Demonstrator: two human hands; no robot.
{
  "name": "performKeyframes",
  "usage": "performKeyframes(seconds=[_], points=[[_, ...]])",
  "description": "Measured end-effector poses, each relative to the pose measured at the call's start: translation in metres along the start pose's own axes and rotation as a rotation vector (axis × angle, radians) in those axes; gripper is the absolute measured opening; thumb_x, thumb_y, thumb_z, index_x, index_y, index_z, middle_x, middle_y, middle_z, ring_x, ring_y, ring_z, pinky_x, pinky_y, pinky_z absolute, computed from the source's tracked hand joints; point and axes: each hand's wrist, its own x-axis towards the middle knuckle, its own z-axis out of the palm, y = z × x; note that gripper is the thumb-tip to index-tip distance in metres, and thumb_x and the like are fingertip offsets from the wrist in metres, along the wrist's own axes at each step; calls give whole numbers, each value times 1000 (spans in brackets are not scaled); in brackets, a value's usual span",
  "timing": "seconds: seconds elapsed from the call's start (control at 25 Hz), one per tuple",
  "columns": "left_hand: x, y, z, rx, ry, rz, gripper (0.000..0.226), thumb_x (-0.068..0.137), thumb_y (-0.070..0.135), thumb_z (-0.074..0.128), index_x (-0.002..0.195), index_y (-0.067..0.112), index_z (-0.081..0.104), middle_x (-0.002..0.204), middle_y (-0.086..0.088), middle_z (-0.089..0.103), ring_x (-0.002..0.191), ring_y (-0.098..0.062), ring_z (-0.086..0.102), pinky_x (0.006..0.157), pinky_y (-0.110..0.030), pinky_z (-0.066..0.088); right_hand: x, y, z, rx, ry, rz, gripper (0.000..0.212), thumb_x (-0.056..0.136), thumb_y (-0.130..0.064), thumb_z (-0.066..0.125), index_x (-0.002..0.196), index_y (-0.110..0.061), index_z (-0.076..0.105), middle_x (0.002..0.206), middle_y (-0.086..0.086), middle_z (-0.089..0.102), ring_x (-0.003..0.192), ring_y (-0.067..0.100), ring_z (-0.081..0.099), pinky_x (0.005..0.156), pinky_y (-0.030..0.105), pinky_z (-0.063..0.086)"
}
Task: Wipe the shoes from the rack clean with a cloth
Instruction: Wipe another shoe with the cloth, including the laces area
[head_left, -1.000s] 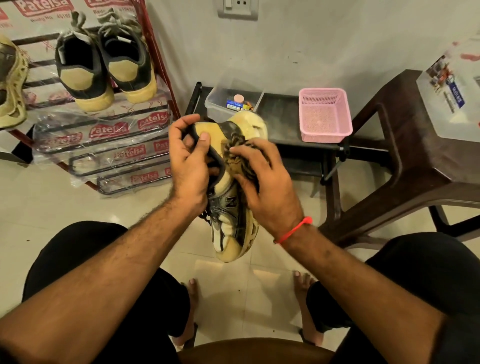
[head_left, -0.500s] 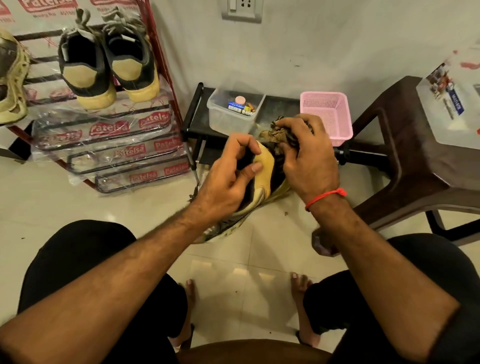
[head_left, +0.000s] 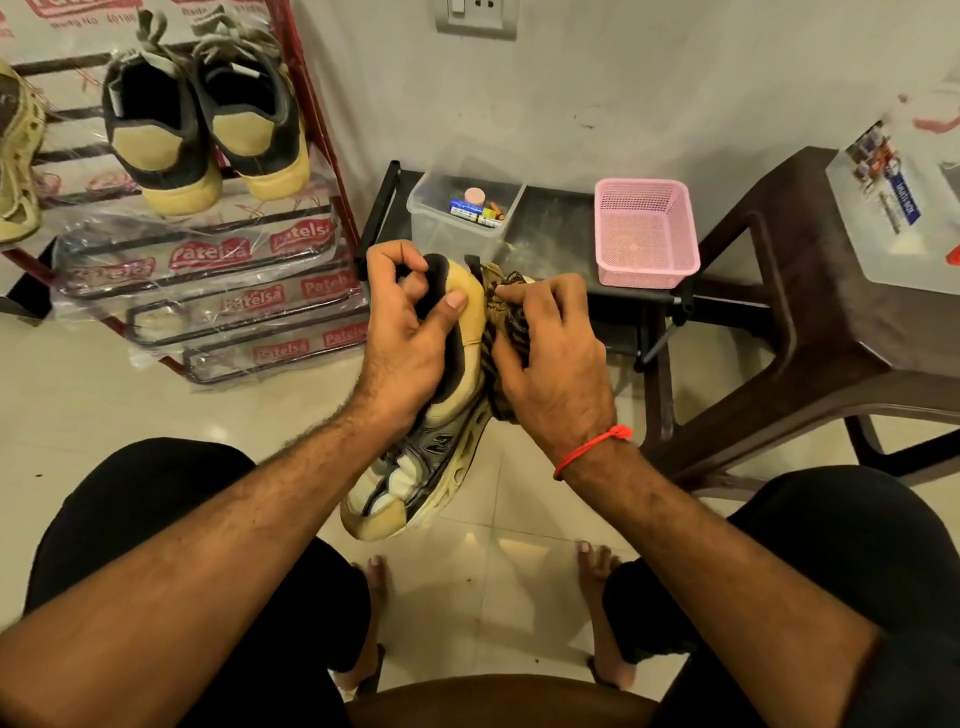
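Observation:
A worn yellow, grey and black sneaker (head_left: 415, 467) hangs in front of my knees, heel up and toe pointing down. My left hand (head_left: 405, 343) grips its heel collar, fingers hooked inside the opening and thumb on the yellow heel. My right hand (head_left: 550, 358) holds a crumpled brown striped cloth (head_left: 506, 317) pressed against the right side of the heel. On the red shoe rack (head_left: 322, 135) at the upper left stands a pair of black and yellow shoes (head_left: 208, 130), and a pale perforated shoe (head_left: 18, 166) sits at the left edge.
A low black stand (head_left: 556, 228) by the wall carries a clear box of small items (head_left: 462, 213) and a pink basket (head_left: 644, 234). A dark brown plastic stool (head_left: 810, 312) stands at the right, with a clear lidded box (head_left: 904, 202) on it. My bare feet rest on the tiled floor.
The shoe and both hands came back toward me and down from the stand. The toe swung to point down again, and the cloth slid along the heel's right side.

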Motion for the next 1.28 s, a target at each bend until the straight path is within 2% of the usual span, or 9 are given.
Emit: performKeyframes(seconds=[0.16, 0.32, 0.48, 0.6, 0.76, 0.88, 1.0, 1.12, 1.28], points=[[-8, 1, 2, 10, -9, -54, 41, 96, -14, 53, 105, 22, 35, 76, 17, 61, 72, -8, 58, 67, -24, 50, -3, -1, -3, -42, -97, 69, 31, 82, -24, 72, 109, -14, 61, 110, 6, 48, 81, 24, 61, 71, 40, 59], [-7, -4, -5, 4, 78, -127, 33, 92, 3, 58, 105, 27, 39, 86, -3, 58, 81, -21, 57, 78, -42, 49, -6, 1, -2, -100, -232, 59, 35, 78, -34, 71, 105, -15, 60, 107, 3, 48, 83, 25, 58, 74, 39, 55], [7, 2, -12, -15, 217, -133, 24, 92, 13, 58, 101, 30, 44, 85, 2, 51, 81, -17, 47, 76, -39, 43, -23, 6, 5, -160, -562, -11, 36, 80, -44, 70, 106, -19, 63, 105, 1, 59, 94, 22, 59, 83, 36, 54], [11, 9, -14, -1, 146, -95, 23, 99, 13, 55, 101, 32, 44, 93, -3, 52, 84, -23, 49, 62, -35, 45, -11, 12, 3, -36, -434, 24, 28, 76, -38, 70, 95, -18, 64, 97, 1, 63, 88, 20, 60, 80, 33, 53], [10, 17, -14, -20, 112, -162, 23, 105, 8, 51, 106, 30, 46, 94, 4, 55, 75, -8, 55, 47, -25, 48, 5, 21, -10, 219, -236, 210, 23, 74, -39, 68, 91, -23, 66, 93, -4, 66, 84, 8, 63, 77, 26, 57], [8, 17, -14, -7, 87, -178, 25, 105, 7, 51, 118, 28, 47, 100, 7, 64, 76, -4, 62, 49, -23, 50, 5, 16, -10, 336, -98, 222, 25, 74, -38, 65, 96, -25, 66, 99, -4, 66, 89, 5, 64, 78, 20, 56], [8, 16, -12, -6, 48, -154, 35, 104, 5, 51, 129, 29, 45, 105, 2, 69, 81, -16, 64, 50, -24, 51, 7, 18, -11, 285, -16, 85, 25, 81, -19, 70, 106, -18, 66, 106, -1, 62, 97, 6, 60, 87, 24, 54], [7, 11, -12, 37, -27, -86, 37, 102, 0, 52, 129, 25, 47, 100, -5, 64, 88, -20, 61, 65, -27, 53, 11, 19, -12, 199, -9, -68, 27, 83, -9, 68, 110, -10, 66, 109, 5, 59, 99, 8, 56, 91, 18, 49], [-1, 1, -10, 170, -230, 4, 35, 97, 2, 57, 120, 27, 51, 96, -17, 54, 88, -32, 53, 81, -54, 49, 24, 26, -15, 159, 56, -44, 27, 83, -8, 66, 109, -11, 67, 108, 5, 61, 97, 11, 58, 88, 22, 49]])
